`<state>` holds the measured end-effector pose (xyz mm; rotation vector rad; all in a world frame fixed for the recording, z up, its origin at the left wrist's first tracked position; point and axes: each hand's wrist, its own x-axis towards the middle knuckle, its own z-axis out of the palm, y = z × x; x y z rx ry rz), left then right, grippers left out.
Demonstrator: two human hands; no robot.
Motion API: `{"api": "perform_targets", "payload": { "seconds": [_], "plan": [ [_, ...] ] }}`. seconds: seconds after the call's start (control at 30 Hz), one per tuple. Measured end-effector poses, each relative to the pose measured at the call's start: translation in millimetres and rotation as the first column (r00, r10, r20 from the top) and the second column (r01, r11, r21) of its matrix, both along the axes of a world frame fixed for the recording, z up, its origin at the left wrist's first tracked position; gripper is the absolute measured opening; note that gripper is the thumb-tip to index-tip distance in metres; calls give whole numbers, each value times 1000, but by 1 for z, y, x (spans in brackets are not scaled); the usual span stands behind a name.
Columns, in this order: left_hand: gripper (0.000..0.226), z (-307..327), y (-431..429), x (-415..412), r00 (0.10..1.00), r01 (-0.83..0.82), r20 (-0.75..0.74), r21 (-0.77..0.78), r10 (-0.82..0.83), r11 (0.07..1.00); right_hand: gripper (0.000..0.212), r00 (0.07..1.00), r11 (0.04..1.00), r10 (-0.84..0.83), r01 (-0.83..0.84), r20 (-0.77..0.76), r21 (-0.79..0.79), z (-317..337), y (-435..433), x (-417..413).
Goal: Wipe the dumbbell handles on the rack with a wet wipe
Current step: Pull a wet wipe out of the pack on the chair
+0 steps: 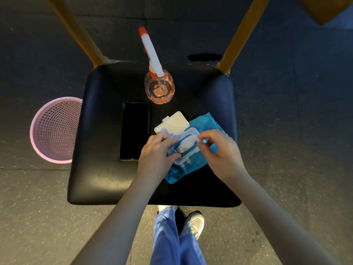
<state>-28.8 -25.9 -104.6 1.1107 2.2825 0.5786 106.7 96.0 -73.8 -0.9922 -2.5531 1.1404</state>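
A blue soft-plastic pack of wet wipes [202, 124] lies slantwise on the near right part of a black padded chair seat [103, 173]. Its white hinged plastic lid [174, 122] is flipped open toward the far left, and a white folded wipe [186, 145] shows in the oval opening. The left grip [158, 152], a bare hand, holds the pack at the left end of the opening, thumb and fingers curled over it. The right grip [219, 152] is closed in a pinch of thumb and forefinger on the right edge of the opening's white frame; whether it also has a corner of the wipe cannot be told. Just left of the pack lies a black slab phone [134, 131], screen dark. Beyond it stands a clear pink spray bottle with a white and red trigger head [159, 87]. A pink mesh plastic wastebasket [55, 129] stands on the speckled dark floor [286, 131], against the seat's left edge
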Motion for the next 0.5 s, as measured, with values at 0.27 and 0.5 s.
{"api": "perform_targets", "payload": {
  "seconds": [0.27, 0.5],
  "plan": [
    [29, -5, 1, 0, 998, 25, -56, 35, -23, 999, 32, 979, 980, 153, -168, 134, 105, -20, -14, -19],
    [46, -2, 4, -2, 998, -24, 49, -71, 27, 997, 15, 972, 971, 119, -156, 201, 180, -22, -8, -28]
  ]
}}
